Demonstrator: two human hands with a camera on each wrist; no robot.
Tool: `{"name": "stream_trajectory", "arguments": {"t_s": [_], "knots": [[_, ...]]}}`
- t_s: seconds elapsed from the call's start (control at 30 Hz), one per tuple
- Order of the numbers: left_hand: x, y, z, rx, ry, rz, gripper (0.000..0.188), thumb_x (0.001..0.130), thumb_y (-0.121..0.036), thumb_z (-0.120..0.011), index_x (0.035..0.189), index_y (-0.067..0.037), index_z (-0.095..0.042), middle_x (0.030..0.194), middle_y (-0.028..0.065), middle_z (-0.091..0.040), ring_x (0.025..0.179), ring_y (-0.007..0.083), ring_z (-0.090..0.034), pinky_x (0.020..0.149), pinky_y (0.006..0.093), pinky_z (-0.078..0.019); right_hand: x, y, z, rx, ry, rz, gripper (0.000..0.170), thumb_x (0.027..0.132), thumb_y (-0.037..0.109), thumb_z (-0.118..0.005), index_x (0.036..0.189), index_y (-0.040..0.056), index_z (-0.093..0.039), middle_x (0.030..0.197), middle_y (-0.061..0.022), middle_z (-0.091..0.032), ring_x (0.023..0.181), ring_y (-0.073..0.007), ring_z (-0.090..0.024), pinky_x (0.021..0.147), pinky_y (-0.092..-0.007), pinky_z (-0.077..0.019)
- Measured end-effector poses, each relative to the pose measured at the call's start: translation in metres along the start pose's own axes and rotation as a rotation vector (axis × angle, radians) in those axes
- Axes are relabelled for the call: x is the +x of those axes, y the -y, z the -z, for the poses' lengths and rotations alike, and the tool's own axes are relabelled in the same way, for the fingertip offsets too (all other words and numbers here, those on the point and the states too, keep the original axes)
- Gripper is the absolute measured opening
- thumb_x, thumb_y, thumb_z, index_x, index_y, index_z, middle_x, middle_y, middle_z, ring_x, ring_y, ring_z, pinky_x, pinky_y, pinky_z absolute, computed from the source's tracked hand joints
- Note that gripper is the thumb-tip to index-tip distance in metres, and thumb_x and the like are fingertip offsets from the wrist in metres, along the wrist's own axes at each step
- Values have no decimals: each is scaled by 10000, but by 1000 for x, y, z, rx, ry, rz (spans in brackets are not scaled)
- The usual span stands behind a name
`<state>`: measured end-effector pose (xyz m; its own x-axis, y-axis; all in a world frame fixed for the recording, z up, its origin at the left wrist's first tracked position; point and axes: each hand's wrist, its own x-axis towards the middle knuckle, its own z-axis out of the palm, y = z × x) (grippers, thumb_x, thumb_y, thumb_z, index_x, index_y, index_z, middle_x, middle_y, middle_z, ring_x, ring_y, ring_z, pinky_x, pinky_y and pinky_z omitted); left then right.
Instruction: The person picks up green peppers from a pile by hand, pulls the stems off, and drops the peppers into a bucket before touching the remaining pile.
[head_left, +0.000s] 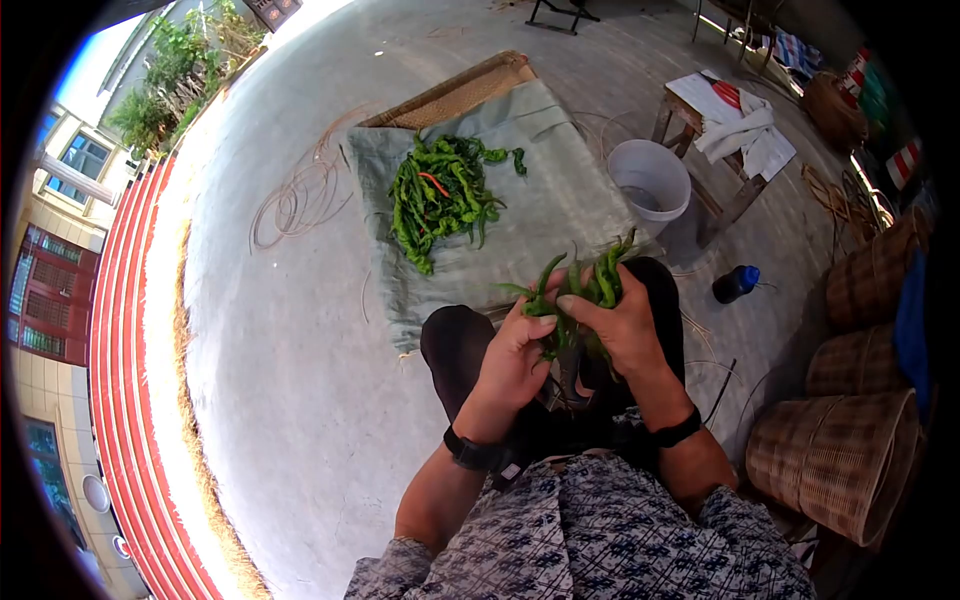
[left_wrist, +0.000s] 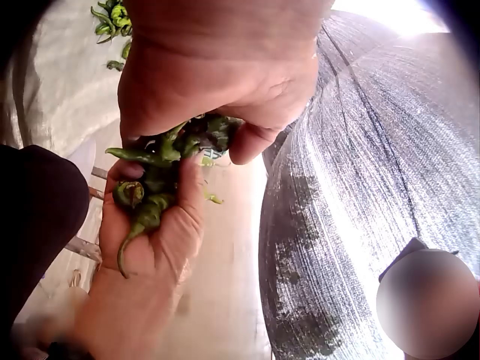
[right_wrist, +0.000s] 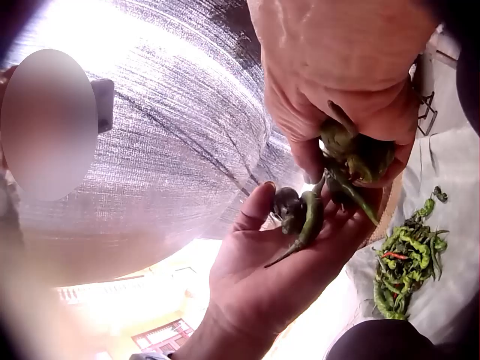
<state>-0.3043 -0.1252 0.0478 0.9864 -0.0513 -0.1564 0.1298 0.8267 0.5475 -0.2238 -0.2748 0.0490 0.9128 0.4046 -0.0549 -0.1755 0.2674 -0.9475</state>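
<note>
Both hands meet over the lap, each holding green chili peppers. In the head view the left hand (head_left: 512, 358) grips a few peppers (head_left: 545, 283) under its thumb. Right beside it, the right hand (head_left: 632, 325) holds a small bunch of peppers (head_left: 607, 282) between thumb and fingers. The right wrist view shows curved peppers (right_wrist: 311, 217) lying across the left palm (right_wrist: 259, 281), with the right fingers close above. Past the knees, a heap of green peppers (head_left: 430, 215) with one red pepper (head_left: 433, 183) lies on a pale cloth (head_left: 530, 140).
A woven tray (head_left: 450, 92) shows under the cloth's far edge. To the right stand a white bucket (head_left: 650, 180), a wooden stool (head_left: 735, 205) with a white cloth (head_left: 745, 132) on it, a dark blue bottle (head_left: 736, 284) and several wicker baskets (head_left: 820, 455). Coiled strands (head_left: 305, 200) lie on the left floor.
</note>
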Motion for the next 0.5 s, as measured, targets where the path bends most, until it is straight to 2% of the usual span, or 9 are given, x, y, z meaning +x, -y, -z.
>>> {"name": "stream_trajectory", "arguments": {"t_s": [0.1, 0.2, 0.4, 0.5], "knots": [[0, 1, -10, 57, 15, -15, 756, 907, -164, -636, 1595, 12, -377, 1575, 173, -487, 1418, 303, -504, 1226, 433, -354, 2, -1, -2, 6, -40, 35, 324, 849, 20, -838, 1105, -1, -643, 972, -17, -688, 839, -100, -665, 739, -266, -564], [-1, -1, -13, 60, 15, -5, 769, 907, -168, -633, 1599, 26, -360, 1594, 171, -468, 1439, 293, -482, 1235, 426, -336, 1, 3, -1, 13, -57, 25, 333, 847, 20, -840, 1116, 0, -645, 993, -25, -697, 853, -103, -673, 755, -267, -571], [-2, -3, -9, -53, 18, -36, 712, 938, -222, -597, 1571, 41, -404, 1622, 194, -437, 1528, 309, -381, 1264, 440, -271, 1, -2, 11, 133, -58, -49, 359, 857, 12, -817, 1181, 6, -663, 1079, -34, -711, 908, -116, -690, 798, -283, -577], [-2, -7, -7, -92, 129, -39, 647, 957, -239, -579, 1534, 31, -466, 1627, 204, -432, 1535, 315, -370, 1266, 459, -266, -4, 9, 15, 177, -42, -125, 392, 856, 13, -806, 1225, 8, -674, 1081, -24, -709, 910, -125, -694, 802, -301, -579]]}}
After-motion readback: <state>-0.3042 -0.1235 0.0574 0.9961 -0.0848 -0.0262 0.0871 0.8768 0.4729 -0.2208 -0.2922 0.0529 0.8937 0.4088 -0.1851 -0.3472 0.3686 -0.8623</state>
